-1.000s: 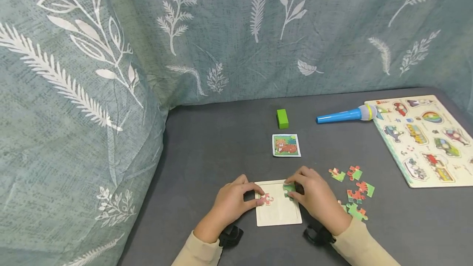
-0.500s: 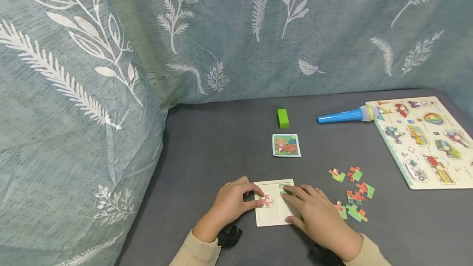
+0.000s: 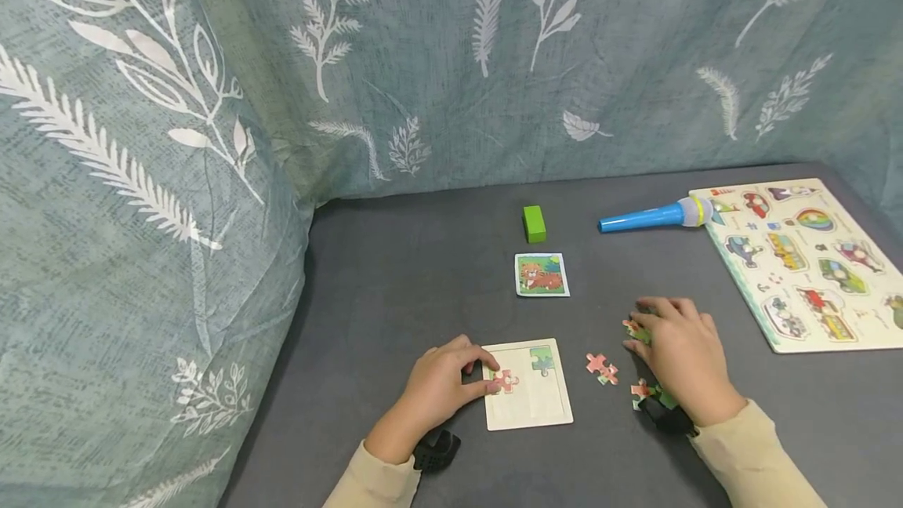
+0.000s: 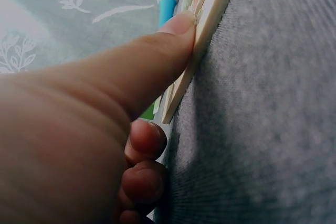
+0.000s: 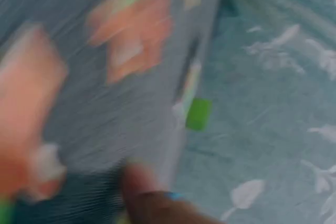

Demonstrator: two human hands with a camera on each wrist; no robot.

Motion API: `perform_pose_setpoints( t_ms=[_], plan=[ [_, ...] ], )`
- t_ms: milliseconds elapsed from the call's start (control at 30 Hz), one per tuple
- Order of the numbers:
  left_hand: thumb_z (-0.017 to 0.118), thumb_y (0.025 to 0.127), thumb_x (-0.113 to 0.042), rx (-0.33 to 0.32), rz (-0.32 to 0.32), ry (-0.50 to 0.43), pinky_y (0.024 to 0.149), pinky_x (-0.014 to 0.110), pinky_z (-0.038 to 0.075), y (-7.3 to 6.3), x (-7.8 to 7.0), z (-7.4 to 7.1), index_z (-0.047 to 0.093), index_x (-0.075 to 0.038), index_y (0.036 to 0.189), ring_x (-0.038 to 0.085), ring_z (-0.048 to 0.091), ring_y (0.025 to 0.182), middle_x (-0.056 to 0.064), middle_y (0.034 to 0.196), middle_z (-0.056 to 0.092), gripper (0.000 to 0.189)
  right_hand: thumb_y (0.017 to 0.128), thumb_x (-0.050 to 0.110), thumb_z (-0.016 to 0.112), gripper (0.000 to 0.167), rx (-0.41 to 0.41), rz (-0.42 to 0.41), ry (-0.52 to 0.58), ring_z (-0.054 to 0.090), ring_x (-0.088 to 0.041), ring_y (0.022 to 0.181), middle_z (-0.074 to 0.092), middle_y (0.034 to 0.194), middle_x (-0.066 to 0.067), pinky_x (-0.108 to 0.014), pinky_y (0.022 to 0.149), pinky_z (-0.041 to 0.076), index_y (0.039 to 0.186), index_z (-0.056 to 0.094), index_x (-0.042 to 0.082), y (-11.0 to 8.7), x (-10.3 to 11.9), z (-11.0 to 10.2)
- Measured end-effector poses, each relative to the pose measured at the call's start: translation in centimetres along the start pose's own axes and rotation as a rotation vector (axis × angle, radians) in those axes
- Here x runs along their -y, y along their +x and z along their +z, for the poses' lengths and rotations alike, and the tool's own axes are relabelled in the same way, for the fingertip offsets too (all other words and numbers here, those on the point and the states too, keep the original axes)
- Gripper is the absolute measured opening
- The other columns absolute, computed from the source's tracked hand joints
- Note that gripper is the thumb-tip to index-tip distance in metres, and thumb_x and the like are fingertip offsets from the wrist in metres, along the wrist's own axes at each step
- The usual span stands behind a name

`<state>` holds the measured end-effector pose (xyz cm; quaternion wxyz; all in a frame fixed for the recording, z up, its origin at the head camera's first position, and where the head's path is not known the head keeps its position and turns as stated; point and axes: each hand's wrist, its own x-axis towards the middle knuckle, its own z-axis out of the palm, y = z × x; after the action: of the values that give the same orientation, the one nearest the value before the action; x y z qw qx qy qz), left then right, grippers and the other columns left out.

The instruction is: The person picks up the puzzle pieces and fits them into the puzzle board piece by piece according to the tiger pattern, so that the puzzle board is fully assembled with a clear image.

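Observation:
In the head view my left hand (image 3: 443,384) grips the left edge of a pale wooden puzzle board (image 3: 529,410). My thumb (image 4: 176,30) presses by a red puzzle piece (image 3: 505,382) lying on that board. A green puzzle piece (image 3: 542,361) sits near its top right corner. My right hand (image 3: 683,359) is over the loose pieces at the right, thumb and fingers about a red and green puzzle piece (image 3: 637,331); no grip on it shows. Another red puzzle piece (image 3: 601,368) lies between board and hand. Further puzzle pieces (image 3: 640,392) are partly hidden under the right hand and wrist.
Behind the board lie a tiger picture card (image 3: 542,275) and a green block (image 3: 534,224). A blue toy microphone (image 3: 645,218) touches a large picture puzzle board (image 3: 769,288) at the right. A patterned curtain (image 3: 451,132) borders the dark table (image 3: 395,281).
My right hand has left the green piece on the board and moved right to the loose pieces. A red piece now lies nearer the board. My left hand stays at the edge.

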<state>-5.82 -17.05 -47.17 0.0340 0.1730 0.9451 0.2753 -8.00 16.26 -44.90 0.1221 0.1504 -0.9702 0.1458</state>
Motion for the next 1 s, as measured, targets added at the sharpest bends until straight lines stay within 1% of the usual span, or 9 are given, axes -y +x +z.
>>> perform_pose_setpoints(
  t_ms=[133, 200, 267, 400, 500, 567, 800, 900, 1000],
  plan=[
    [0.09, 0.083, -0.037, 0.007, -0.008, 0.009, 0.063, 0.027, 0.033, -0.3, 0.1, 0.0, 0.077, -0.027, 0.101, 0.006, 0.035, 0.063, -0.012, 0.076, 0.041, 0.023, 0.079, 0.013, 0.093, 0.025, 0.02, 0.014, 0.065, 0.058, -0.041, 0.105, 0.072, 0.111, -0.014, -0.054, 0.075, 0.042, 0.101, 0.082, 0.005, 0.0, -0.8, 0.3],
    [0.089, 0.083, -0.037, 0.002, -0.003, 0.01, 0.064, 0.027, 0.033, -0.4, 0.1, 0.0, 0.077, -0.027, 0.101, 0.006, 0.035, 0.063, -0.012, 0.076, 0.041, 0.023, 0.078, 0.007, 0.093, 0.019, 0.005, 0.015, 0.114, 0.06, -0.036, 0.093, 0.071, 0.098, -0.01, -0.052, 0.072, 0.044, 0.091, 0.079, 0.008, 0.1, -0.6, 0.2],
    [0.089, 0.083, -0.037, 0.0, 0.003, 0.007, 0.064, 0.027, 0.033, -0.4, 0.0, 0.0, 0.077, -0.027, 0.101, 0.006, 0.035, 0.063, -0.012, 0.076, 0.041, 0.024, 0.077, 0.002, 0.093, 0.022, 0.007, 0.031, 0.179, 0.06, -0.027, 0.08, 0.068, 0.085, -0.004, -0.048, 0.069, 0.046, 0.085, 0.073, 0.01, 0.2, 0.1, -0.2],
    [0.09, 0.083, -0.037, 0.002, 0.017, 0.001, 0.065, 0.028, 0.034, -0.5, 0.0, -0.1, 0.078, -0.026, 0.101, 0.005, 0.036, 0.063, -0.013, 0.076, 0.041, 0.025, 0.08, 0.0, 0.09, 0.028, 0.089, 0.077, 0.445, 0.061, -0.011, 0.069, 0.066, 0.078, 0.007, -0.035, 0.065, 0.052, 0.083, 0.066, 0.014, 0.0, 3.0, -0.8],
    [0.09, 0.083, -0.037, 0.005, 0.019, 0.008, 0.066, 0.028, 0.034, -0.5, 0.1, -0.1, 0.077, -0.027, 0.101, 0.005, 0.036, 0.063, -0.013, 0.076, 0.041, 0.024, 0.083, 0.002, 0.088, 0.024, 0.174, 0.082, 0.674, 0.064, -0.007, 0.073, 0.07, 0.082, 0.008, -0.028, 0.065, 0.055, 0.087, 0.068, 0.014, -0.2, 5.9, -0.4],
    [0.089, 0.084, -0.038, 0.0, 0.023, 0.015, 0.066, 0.028, 0.034, -0.4, 0.1, -0.1, 0.078, -0.027, 0.101, 0.005, 0.036, 0.063, -0.013, 0.076, 0.041, 0.023, 0.084, 0.004, 0.088, 0.021, 0.211, 0.082, 0.755, 0.064, -0.007, 0.072, 0.071, 0.083, 0.008, -0.026, 0.065, 0.055, 0.087, 0.069, 0.013, -0.2, 7.5, 0.1],
    [0.087, 0.087, -0.038, -0.012, 0.049, 0.016, 0.065, 0.028, 0.034, 0.1, 0.0, -0.3, 0.077, -0.026, 0.102, 0.005, 0.037, 0.063, -0.012, 0.077, 0.043, 0.021, 0.085, 0.008, 0.087, 0.017, 0.249, 0.147, 0.81, 0.057, -0.009, 0.061, 0.065, 0.073, 0.007, -0.026, 0.055, 0.046, 0.088, 0.071, 0.012, 0.1, 10.4, 1.9],
    [0.086, 0.088, -0.038, 0.001, 0.035, 0.012, 0.064, 0.027, 0.033, 0.0, 0.0, -0.2, 0.077, -0.026, 0.102, 0.006, 0.036, 0.063, -0.012, 0.077, 0.043, 0.02, 0.087, 0.005, 0.085, 0.017, 0.298, 0.106, 0.81, 0.061, -0.007, 0.064, 0.067, 0.075, 0.008, -0.026, 0.058, 0.049, 0.091, 0.07, 0.012, 0.0, 10.9, 2.7],
    [0.085, 0.089, -0.038, 0.003, 0.03, 0.011, 0.064, 0.028, 0.033, 0.0, 0.0, -0.2, 0.077, -0.026, 0.101, 0.007, 0.037, 0.063, -0.011, 0.077, 0.044, 0.019, 0.087, 0.005, 0.085, 0.018, 0.306, 0.015, 0.75, 0.064, -0.003, 0.07, 0.068, 0.081, 0.01, -0.026, 0.063, 0.052, 0.093, 0.071, 0.014, -0.4, 11.3, 3.5]
  ],
)
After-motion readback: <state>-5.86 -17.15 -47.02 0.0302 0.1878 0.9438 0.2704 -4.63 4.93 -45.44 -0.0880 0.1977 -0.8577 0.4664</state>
